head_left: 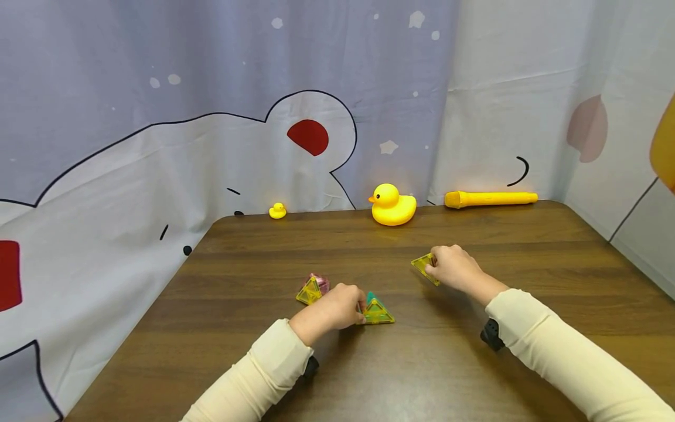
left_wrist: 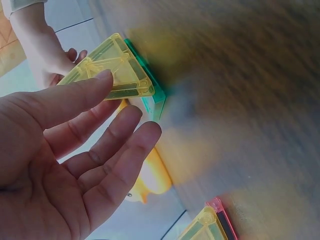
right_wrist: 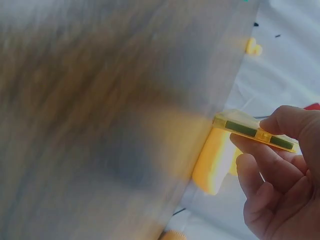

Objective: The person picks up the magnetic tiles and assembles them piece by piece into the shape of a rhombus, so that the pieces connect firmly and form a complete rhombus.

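Observation:
My left hand pinches a yellow triangular magnetic tile between thumb and index finger. A green tile leans against that yellow one, forming a small standing shape on the table; the other left fingers are loosely bent. Out to the right, my right hand holds a single yellow triangular tile by its edge, thumb on one face and fingers on the other. In the right wrist view this tile is seen edge-on, above the tabletop. Left of the left hand sits another yellow triangle joined to a pink tile.
Along the back edge of the brown wooden table stand a small yellow duck, a larger yellow duck and a yellow toy microphone. A printed curtain hangs right behind them.

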